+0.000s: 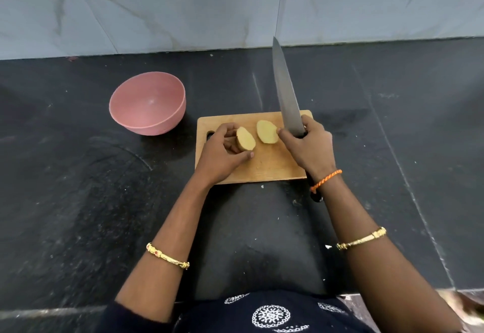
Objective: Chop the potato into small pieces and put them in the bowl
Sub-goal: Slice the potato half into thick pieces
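Observation:
Two potato halves lie on a wooden cutting board (pixel 264 167). My left hand (pixel 222 154) holds the left half (pixel 245 139) with its cut face turned up and to the right. The right half (pixel 267 132) lies in the middle of the board, and a fingertip of my right hand (pixel 309 146) touches its right end. That hand grips the handle of a large knife (pixel 286 91), whose blade points up and away over the board's far edge. An empty pink bowl (pixel 148 103) stands to the left of the board.
The board sits on a dark stone counter (pixel 78 201) with a pale tiled wall (pixel 157 5) behind it. A small potato bit shows at the board's far right corner. The counter's front edge is just before my body.

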A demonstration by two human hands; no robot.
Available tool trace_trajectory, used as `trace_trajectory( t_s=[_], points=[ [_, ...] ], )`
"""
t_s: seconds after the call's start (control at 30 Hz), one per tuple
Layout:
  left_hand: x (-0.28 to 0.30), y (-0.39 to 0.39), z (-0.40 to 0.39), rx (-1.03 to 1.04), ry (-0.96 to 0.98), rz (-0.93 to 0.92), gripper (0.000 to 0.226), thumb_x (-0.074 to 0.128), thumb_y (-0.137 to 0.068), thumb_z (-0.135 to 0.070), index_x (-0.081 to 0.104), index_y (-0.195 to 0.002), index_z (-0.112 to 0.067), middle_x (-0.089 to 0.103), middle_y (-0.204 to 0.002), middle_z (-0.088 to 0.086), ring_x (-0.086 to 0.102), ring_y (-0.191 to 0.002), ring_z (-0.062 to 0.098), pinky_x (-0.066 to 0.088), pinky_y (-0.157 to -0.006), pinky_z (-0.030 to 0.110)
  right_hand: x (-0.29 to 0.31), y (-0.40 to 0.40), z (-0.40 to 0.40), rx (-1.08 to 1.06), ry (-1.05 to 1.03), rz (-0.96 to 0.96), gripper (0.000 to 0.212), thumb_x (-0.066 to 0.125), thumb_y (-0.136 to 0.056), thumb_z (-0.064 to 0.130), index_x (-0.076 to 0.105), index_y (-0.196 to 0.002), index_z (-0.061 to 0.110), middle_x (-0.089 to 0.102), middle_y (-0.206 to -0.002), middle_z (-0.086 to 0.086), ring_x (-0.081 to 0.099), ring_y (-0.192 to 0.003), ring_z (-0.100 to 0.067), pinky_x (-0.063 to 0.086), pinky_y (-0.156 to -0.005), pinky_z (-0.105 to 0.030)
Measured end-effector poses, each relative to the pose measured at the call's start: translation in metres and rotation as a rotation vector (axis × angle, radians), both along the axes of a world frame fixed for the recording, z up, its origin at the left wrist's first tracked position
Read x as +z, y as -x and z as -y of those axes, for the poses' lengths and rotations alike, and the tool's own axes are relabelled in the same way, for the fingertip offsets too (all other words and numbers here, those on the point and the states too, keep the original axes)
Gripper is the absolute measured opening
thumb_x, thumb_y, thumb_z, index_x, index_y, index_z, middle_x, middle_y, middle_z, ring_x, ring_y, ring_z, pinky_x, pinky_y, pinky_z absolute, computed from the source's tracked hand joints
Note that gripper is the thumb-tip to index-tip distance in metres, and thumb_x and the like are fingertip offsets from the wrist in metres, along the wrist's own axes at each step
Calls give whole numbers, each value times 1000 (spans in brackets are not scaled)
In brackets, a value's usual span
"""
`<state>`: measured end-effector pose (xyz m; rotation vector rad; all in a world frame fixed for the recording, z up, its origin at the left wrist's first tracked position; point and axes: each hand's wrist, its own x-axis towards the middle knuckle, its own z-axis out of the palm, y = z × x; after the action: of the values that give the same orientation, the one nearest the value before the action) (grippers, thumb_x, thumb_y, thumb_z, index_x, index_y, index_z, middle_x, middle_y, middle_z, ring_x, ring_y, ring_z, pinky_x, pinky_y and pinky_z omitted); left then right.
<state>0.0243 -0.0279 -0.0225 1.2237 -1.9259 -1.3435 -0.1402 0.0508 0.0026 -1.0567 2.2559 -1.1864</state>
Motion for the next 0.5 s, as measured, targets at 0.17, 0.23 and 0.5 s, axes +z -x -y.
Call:
trace_trajectory(
  t_s=[0.17, 0.23, 0.5],
  points=[
    [-2, -7, -2, 152, -28, -68, 67, 83, -67, -16, 49, -124, -18, 58, -110, -4, 55, -85, 3, 51, -80, 21, -9, 0, 22, 55, -82, 70, 41, 74, -76, 39, 63, -101, 9, 62, -84, 1, 56, -78, -15, 46, -60, -24],
    [-3, -10, -1, 173, 14, -31, 72, 83, -67, -20, 48, -130, -19, 52, -121, -2, 53, -103, 7, 48, -92, 27, -12, -5, 27, 92, -94, 76, 41, 76, -75, 38, 65, -103, 10, 66, -92, -3, 59, -82, -17, 40, -56, -19],
    [-14, -24, -13, 323, 63, -18, 68, 85, -58, -28, 53, -118, -32, 62, -109, -1, 60, -95, 23, 53, -82, 33, -15, -43, 65, 199, -58, 93, 30, 77, -74, 36, 60, -81, 12, 56, -69, 5, 51, -65, -10, 36, -50, -18]
  ],
)
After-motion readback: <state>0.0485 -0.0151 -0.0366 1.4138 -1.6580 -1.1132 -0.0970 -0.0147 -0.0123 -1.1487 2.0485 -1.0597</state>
